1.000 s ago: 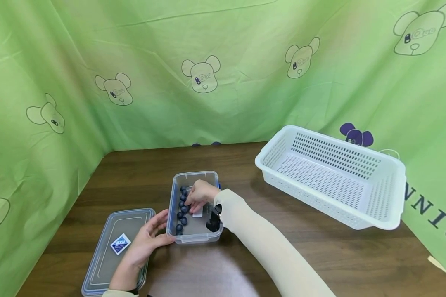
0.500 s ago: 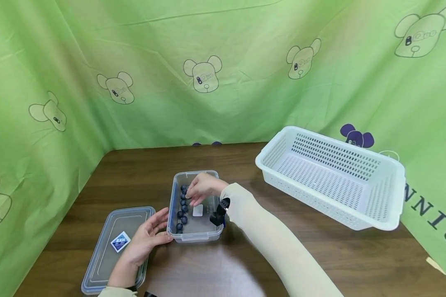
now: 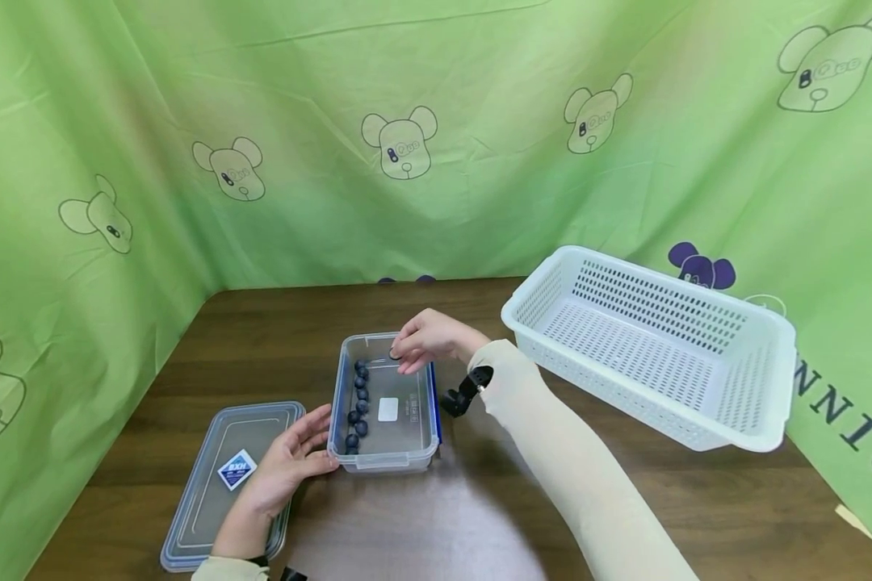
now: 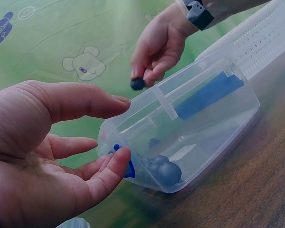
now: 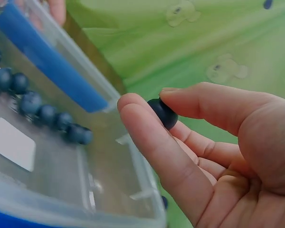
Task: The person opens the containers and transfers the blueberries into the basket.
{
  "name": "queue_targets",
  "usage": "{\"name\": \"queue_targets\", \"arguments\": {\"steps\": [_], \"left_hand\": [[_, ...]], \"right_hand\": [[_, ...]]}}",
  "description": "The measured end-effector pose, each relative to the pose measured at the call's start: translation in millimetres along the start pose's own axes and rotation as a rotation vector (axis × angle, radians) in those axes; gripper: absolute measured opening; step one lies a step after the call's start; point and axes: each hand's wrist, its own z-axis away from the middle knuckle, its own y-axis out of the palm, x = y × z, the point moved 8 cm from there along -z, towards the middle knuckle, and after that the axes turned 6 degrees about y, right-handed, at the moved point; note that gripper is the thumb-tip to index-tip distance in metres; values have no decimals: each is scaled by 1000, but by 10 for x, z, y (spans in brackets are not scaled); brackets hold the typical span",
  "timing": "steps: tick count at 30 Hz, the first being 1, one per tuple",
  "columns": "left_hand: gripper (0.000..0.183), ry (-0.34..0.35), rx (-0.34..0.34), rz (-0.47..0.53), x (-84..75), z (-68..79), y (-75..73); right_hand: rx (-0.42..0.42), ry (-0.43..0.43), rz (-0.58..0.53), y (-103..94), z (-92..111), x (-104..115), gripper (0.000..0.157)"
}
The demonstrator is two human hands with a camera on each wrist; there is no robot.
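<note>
My right hand (image 3: 436, 337) pinches one blueberry (image 5: 163, 113) between thumb and index finger, over the far right part of a clear plastic container (image 3: 383, 462). Its other fingers are loosely bent beneath, as the right wrist view shows. Several blueberries (image 3: 362, 406) sit in an uneven line along the container's left wall, and a white label (image 3: 388, 409) shows on its floor. At the container's near left side rests my left hand (image 3: 285, 468), thumb and fingers apart. In the left wrist view, its fingertips are right at a blue latch (image 4: 131, 170).
A clear lid (image 3: 202, 492) with blue edging and a blue-and-white sticker lies left of the container, partly under the left forearm. A white perforated basket (image 3: 603, 387) stands at the right. A green printed curtain (image 3: 320, 242) hangs behind the wooden table (image 3: 276, 339).
My right hand has risen out of the container and moved right and away from the row, carrying a blueberry. The left hand has hardly moved.
</note>
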Motion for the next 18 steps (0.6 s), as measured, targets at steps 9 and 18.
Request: {"name": "queue_targets", "arguments": {"steps": [9,18], "left_hand": [[80,17,8,17,6,-13,-2],[81,2,-1,21,25,-12,-10]], "right_hand": [[-67,-40,-41,-455,210,79,21],[-130,-61,-67,-964,469,86,28]]}}
